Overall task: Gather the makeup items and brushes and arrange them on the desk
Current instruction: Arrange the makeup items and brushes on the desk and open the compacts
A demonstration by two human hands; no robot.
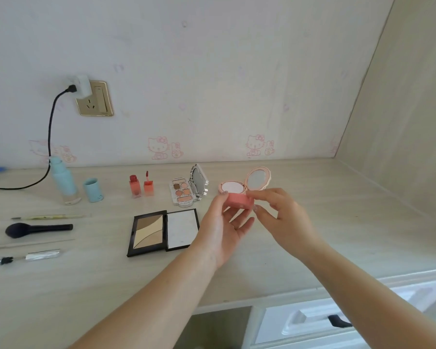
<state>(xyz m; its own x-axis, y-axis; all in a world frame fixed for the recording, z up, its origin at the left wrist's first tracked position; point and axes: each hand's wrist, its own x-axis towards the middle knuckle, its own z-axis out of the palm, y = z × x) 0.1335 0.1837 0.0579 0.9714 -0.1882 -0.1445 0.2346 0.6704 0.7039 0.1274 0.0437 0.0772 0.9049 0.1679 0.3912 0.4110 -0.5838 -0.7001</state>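
Along the foot of a pale wall printed with pink cartoon cats runs a light wood-grain surface (275, 260), and the makeup lies spread across it; a tall panel (400, 109) of the same wood closes the right end, and white drawers (312, 321) with a dark handle sit under the front edge; a gold wall socket (96, 102) holds a white plug whose black cable (49, 137) drops to the surface at the left. Above the surface at centre right, the left hand (222, 227), palm up, and the right hand (285, 215) hold a small coral-pink case (238, 201) between them, the left thumb on its left end and the right fingers curled round its right end; the case is off the surface, just in front of a rose-gold round compact (244, 183) that stands open with its mirror raised. Left of the left hand lies a black contour palette (161, 231), open flat, its mirror half beside the wrist; behind it sits a silver eyeshadow palette (189, 187), lid up. Further left stand a pale blue bottle (63, 182) and, just beside it, its blue cap (93, 190); between cap and eyeshadow palette stand a red lip-tint bottle (135, 187) and its wand cap (148, 186), apart. At the far left lie a black powder brush (38, 229), a thin pale brush (51, 217) behind it, a thin stick (30, 244) in front, and nearest, a silver-handled tool (23, 258).
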